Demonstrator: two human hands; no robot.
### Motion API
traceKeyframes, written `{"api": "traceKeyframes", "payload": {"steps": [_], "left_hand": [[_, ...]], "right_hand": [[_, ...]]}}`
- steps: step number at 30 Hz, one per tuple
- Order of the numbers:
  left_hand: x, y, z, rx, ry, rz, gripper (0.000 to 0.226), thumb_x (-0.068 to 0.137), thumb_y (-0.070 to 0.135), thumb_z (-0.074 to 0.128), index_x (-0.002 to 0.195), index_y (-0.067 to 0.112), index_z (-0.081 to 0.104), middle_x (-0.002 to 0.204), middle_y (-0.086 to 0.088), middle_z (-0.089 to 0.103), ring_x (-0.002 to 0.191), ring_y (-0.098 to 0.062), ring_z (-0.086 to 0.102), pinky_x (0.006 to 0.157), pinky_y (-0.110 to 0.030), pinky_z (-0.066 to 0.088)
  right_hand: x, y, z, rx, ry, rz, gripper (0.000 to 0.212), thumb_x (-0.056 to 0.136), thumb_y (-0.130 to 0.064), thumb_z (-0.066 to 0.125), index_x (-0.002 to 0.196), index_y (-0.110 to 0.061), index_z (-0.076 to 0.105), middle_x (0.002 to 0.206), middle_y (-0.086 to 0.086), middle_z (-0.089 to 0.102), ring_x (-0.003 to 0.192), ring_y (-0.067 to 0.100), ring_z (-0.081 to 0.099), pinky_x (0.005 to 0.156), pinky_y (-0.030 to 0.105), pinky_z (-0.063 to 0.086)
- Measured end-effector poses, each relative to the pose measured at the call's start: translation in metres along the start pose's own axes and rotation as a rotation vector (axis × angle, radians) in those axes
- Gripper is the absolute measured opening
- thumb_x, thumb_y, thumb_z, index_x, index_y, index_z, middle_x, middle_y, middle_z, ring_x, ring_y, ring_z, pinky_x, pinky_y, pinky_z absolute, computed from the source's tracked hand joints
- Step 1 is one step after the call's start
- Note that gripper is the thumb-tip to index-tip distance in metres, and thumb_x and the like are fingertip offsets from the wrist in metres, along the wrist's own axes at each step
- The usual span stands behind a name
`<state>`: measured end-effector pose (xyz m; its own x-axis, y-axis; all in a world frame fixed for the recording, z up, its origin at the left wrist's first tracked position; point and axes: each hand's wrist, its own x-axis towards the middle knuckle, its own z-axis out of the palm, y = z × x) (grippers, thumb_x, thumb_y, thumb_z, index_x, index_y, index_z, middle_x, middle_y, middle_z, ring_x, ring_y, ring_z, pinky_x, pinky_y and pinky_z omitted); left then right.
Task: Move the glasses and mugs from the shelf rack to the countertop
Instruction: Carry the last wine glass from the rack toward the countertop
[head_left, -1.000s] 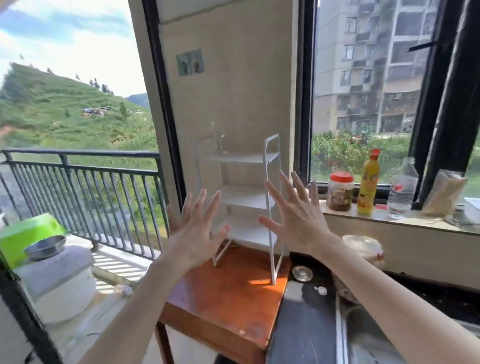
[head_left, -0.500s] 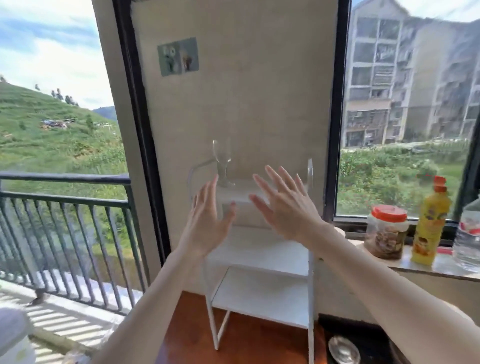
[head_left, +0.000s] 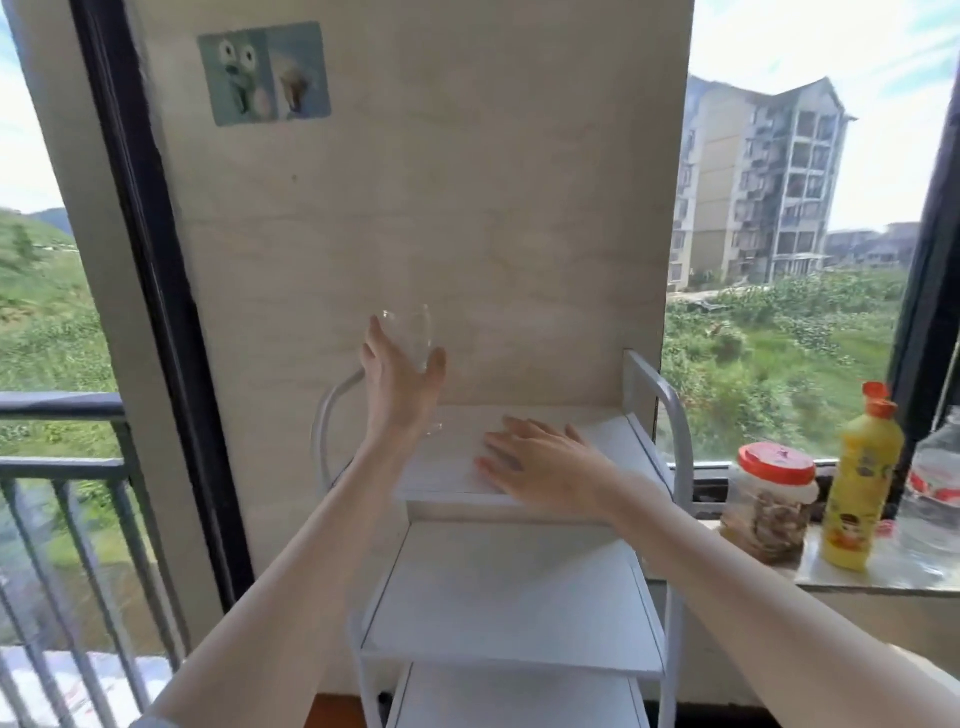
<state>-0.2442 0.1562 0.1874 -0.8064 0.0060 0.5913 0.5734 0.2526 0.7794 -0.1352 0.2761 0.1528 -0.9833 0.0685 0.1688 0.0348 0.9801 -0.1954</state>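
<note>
A clear stemmed glass (head_left: 413, 338) stands on the top tier of the white shelf rack (head_left: 519, 587), at its back left corner against the wall. My left hand (head_left: 397, 382) is wrapped around the glass bowl, thumb on the right side and fingers on the left. My right hand (head_left: 540, 462) lies flat, palm down, on the top shelf to the right of the glass, fingers spread. The middle tier of the rack is bare. The glass's foot is partly hidden behind my left wrist.
On the window sill at the right stand a red-lidded jar (head_left: 774, 499), a yellow bottle (head_left: 860, 483) and a clear plastic bottle (head_left: 935, 493). A balcony railing (head_left: 62, 467) lies to the left. A beige wall panel rises directly behind the rack.
The view came closer to the rack. My left hand reached forward and closed around the glass; my right hand dropped flat onto the top shelf.
</note>
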Motion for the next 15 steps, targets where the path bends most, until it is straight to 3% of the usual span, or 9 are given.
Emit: {"api": "traceKeyframes", "payload": {"steps": [2, 5, 12, 14, 15], "left_hand": [[0.007, -0.002, 0.004, -0.027, 0.008, -0.013, 0.079, 0.084, 0.021, 0.063, 0.144, 0.004, 0.015, 0.142, -0.02, 0.032, 0.125, -0.028, 0.038, 0.087, -0.012, 0.023], [0.011, -0.003, 0.007, -0.066, 0.026, -0.009, 0.074, 0.081, 0.019, 0.067, 0.139, 0.005, 0.024, 0.133, -0.018, 0.04, 0.101, -0.018, 0.043, 0.074, -0.008, 0.026], [-0.005, 0.003, 0.002, -0.121, 0.02, 0.043, 0.073, 0.078, 0.027, 0.07, 0.137, 0.011, 0.03, 0.125, -0.009, 0.047, 0.088, -0.008, 0.048, 0.064, 0.001, 0.031], [-0.014, 0.011, -0.003, -0.143, 0.015, 0.072, 0.073, 0.077, 0.028, 0.071, 0.136, 0.013, 0.032, 0.125, -0.008, 0.048, 0.097, -0.013, 0.052, 0.078, -0.008, 0.038], [-0.018, 0.017, -0.006, -0.156, 0.01, 0.088, 0.072, 0.077, 0.028, 0.071, 0.136, 0.015, 0.032, 0.124, -0.007, 0.048, 0.104, -0.018, 0.054, 0.088, -0.021, 0.042]], "right_hand": [[0.0, 0.001, 0.0, -0.019, -0.009, -0.003, 0.053, 0.091, -0.057, 0.024, 0.135, -0.031, 0.036, 0.152, -0.005, 0.026, 0.141, 0.019, 0.016, 0.113, 0.05, 0.006], [0.001, 0.002, -0.001, -0.029, -0.016, -0.003, 0.053, 0.091, -0.058, 0.023, 0.137, -0.033, 0.032, 0.153, -0.008, 0.024, 0.141, 0.017, 0.015, 0.114, 0.05, 0.006], [-0.003, -0.001, -0.003, -0.027, 0.02, -0.012, 0.051, 0.092, -0.054, 0.025, 0.136, -0.029, 0.035, 0.148, -0.004, 0.032, 0.139, 0.02, 0.021, 0.112, 0.049, 0.013], [-0.009, -0.002, -0.007, 0.026, 0.096, -0.034, 0.053, 0.093, -0.051, 0.029, 0.14, -0.027, 0.029, 0.151, -0.002, 0.028, 0.14, 0.019, 0.018, 0.113, 0.047, 0.01], [-0.014, -0.003, -0.01, 0.056, 0.152, -0.049, 0.055, 0.093, -0.051, 0.031, 0.142, -0.025, 0.027, 0.153, -0.001, 0.026, 0.141, 0.019, 0.017, 0.114, 0.045, 0.009]]}}
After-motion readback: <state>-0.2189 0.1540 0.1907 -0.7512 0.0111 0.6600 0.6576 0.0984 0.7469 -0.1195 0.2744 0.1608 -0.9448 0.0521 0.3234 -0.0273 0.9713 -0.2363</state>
